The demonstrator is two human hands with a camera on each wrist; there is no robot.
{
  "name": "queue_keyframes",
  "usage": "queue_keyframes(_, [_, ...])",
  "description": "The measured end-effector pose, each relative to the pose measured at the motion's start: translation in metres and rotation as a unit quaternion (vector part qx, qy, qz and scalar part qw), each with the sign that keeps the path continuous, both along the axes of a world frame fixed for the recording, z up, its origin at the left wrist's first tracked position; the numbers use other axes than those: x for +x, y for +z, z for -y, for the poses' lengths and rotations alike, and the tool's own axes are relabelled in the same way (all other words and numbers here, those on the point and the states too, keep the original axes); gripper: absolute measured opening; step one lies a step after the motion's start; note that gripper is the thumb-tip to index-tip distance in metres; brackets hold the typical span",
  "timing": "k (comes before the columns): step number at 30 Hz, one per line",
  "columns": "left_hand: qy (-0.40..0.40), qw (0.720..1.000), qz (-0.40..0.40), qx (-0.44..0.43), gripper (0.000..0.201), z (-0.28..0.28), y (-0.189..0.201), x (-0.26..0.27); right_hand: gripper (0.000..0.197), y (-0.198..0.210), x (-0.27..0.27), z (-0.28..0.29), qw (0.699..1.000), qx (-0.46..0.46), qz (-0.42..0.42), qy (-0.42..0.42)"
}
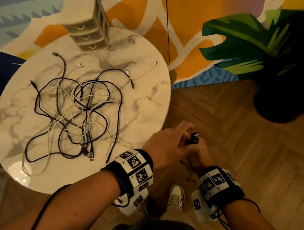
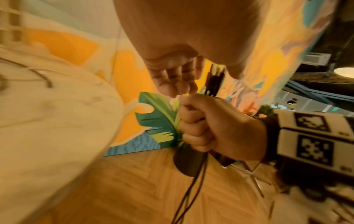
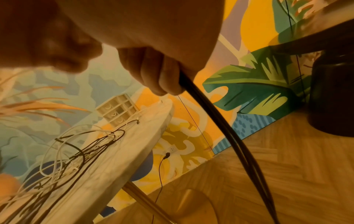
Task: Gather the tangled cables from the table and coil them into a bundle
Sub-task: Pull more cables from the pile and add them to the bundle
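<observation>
A tangle of black and white cables (image 1: 77, 109) lies spread over the round marble table (image 1: 151, 87). Both hands are off the table's right edge, above the floor. My right hand (image 1: 196, 153) is a fist round a doubled black cable (image 3: 220, 121). Its plug ends (image 1: 194, 138) stick up out of the fist, and its strands (image 2: 197, 181) hang down below. My left hand (image 1: 171, 136) sits just left of the plugs, its fingers (image 2: 172, 80) curled with tips against the right fist (image 2: 203, 125). Whether it pinches the plugs is hidden.
A small beige drawer unit (image 1: 89, 31) stands at the table's far edge. A dark plant pot (image 1: 281, 99) sits on the wooden floor to the right. A thin black cord (image 1: 167, 25) runs down the painted wall. My shoe (image 1: 176, 196) is beneath the hands.
</observation>
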State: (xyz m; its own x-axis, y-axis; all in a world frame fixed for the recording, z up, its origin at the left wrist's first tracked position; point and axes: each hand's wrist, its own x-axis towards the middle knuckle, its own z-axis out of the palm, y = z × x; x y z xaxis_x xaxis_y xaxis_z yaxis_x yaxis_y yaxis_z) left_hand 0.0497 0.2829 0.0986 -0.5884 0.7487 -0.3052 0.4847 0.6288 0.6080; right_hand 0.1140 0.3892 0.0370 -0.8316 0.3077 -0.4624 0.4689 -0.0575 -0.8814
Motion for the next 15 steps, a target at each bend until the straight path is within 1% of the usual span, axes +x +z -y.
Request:
queue_keyframes(1, [0.019, 1.000, -0.009, -0.022, 0.049, 0.019, -0.005, -0.004, 0.037, 0.001, -0.004, 0.005, 0.999, 0.041, -0.005, 0.012])
queue_keyframes(2, [0.033, 0.997, -0.036, -0.056, 0.047, 0.040, -0.011, -0.010, 0.037, -0.001, -0.008, 0.010, 0.998, 0.061, -0.002, 0.012])
queue_keyframes(4, [0.056, 0.983, -0.104, -0.142, 0.035, 0.087, -0.031, -0.028, 0.042, -0.008, -0.015, 0.019, 0.996, 0.082, 0.016, 0.028])
queue_keyframes(5, [0.068, 0.972, -0.123, -0.190, 0.031, 0.113, -0.041, -0.038, 0.042, -0.009, -0.016, 0.025, 0.995, 0.092, 0.021, 0.041])
queue_keyframes(6, [0.073, 0.962, -0.125, -0.232, 0.032, 0.139, -0.051, -0.046, 0.043, -0.015, -0.017, 0.031, 0.994, 0.096, 0.018, 0.046])
queue_keyframes(8, [0.055, 0.941, -0.110, -0.315, 0.043, 0.180, -0.070, -0.056, 0.043, -0.012, -0.022, 0.043, 0.990, 0.119, 0.024, 0.064])
queue_keyframes(9, [0.038, 0.930, -0.100, -0.350, 0.047, 0.189, -0.075, -0.056, 0.043, -0.011, -0.024, 0.046, 0.988, 0.132, 0.031, 0.071])
queue_keyframes(10, [0.026, 0.923, -0.093, -0.373, 0.047, 0.197, -0.080, -0.054, 0.043, -0.010, -0.027, 0.051, 0.986, 0.142, 0.033, 0.081])
queue_keyframes(12, [0.013, 0.924, -0.084, -0.373, 0.041, 0.207, -0.088, -0.050, 0.042, -0.008, -0.034, 0.063, 0.980, 0.164, 0.036, 0.104])
queue_keyframes(14, [0.008, 0.944, -0.068, -0.322, 0.032, 0.210, -0.088, -0.045, 0.043, -0.008, -0.038, 0.075, 0.977, 0.174, 0.033, 0.122])
queue_keyframes(15, [0.014, 0.960, -0.056, -0.274, 0.026, 0.207, -0.083, -0.041, 0.045, -0.011, -0.039, 0.081, 0.976, 0.173, 0.036, 0.123])
